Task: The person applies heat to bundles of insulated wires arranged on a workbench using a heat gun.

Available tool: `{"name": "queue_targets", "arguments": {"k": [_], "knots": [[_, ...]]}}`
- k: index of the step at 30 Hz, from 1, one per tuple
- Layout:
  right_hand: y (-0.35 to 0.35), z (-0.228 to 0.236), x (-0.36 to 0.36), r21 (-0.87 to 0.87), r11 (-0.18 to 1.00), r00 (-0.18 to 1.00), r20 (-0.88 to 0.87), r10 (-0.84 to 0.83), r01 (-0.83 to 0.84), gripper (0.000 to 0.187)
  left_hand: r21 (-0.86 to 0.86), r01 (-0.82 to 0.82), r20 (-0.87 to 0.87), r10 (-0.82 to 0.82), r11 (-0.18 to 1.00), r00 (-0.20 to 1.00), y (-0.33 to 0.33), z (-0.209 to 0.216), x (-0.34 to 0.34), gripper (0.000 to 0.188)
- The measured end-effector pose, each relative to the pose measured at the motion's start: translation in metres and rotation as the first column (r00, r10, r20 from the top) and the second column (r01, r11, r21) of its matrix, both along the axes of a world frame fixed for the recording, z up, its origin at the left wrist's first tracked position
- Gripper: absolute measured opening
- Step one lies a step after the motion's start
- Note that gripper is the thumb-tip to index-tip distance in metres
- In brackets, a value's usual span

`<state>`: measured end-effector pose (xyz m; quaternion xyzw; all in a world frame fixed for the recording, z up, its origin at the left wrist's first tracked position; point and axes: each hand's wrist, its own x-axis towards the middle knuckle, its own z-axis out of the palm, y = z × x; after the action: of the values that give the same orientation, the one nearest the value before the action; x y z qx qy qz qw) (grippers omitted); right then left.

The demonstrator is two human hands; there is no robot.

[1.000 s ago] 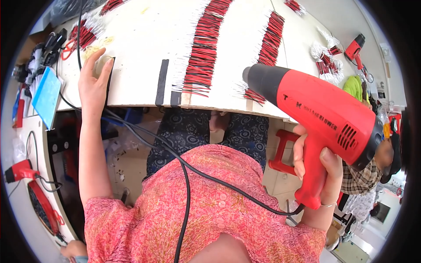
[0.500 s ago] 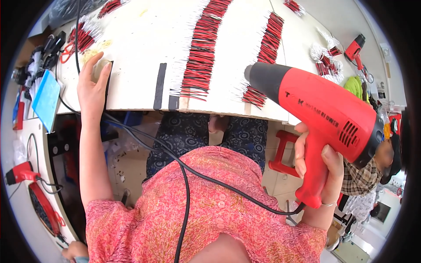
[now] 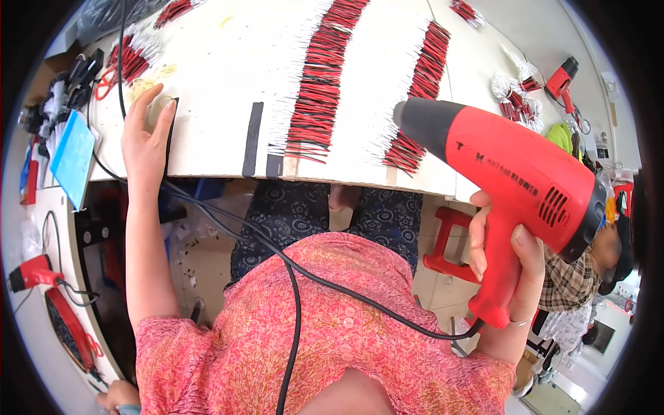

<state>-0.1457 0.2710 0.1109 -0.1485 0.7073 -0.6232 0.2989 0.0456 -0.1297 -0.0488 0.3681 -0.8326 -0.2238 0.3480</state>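
My right hand is wrapped round the handle of a red heat gun with a black nozzle, raised at the table's front right. Its nozzle points left, over the near end of a row of short red and black wires. A longer row of similar wires runs up the middle of the table. At the table's left front my left hand rests with fingers and thumb apart and nothing visible between them. Close by its fingertips lie pale yellow loops.
The gun's black cord crosses my front. Wire bundles, orange-handled scissors and a blue folder sit at left. Other heat guns are at the far right and lower left. A red stool and another person are at right.
The heat gun in my right hand has shifted slightly to the right. My left hand stays almost where it was.
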Motion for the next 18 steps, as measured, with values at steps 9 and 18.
{"name": "queue_targets", "arguments": {"k": [9, 18], "knots": [[-0.004, -0.002, -0.007, 0.024, 1.000, 0.999, 0.049, 0.017, -0.018, 0.062, 0.005, 0.019, -0.021, -0.018, 1.000, 1.000, 0.000, 0.001, 0.000, 0.039], [-0.004, 0.001, -0.016, 0.029, 0.999, 0.999, 0.001, -0.042, 0.041, 0.059, 0.033, 0.034, -0.036, -0.033, 0.999, 0.999, -0.002, -0.002, -0.001, 0.039]]}}
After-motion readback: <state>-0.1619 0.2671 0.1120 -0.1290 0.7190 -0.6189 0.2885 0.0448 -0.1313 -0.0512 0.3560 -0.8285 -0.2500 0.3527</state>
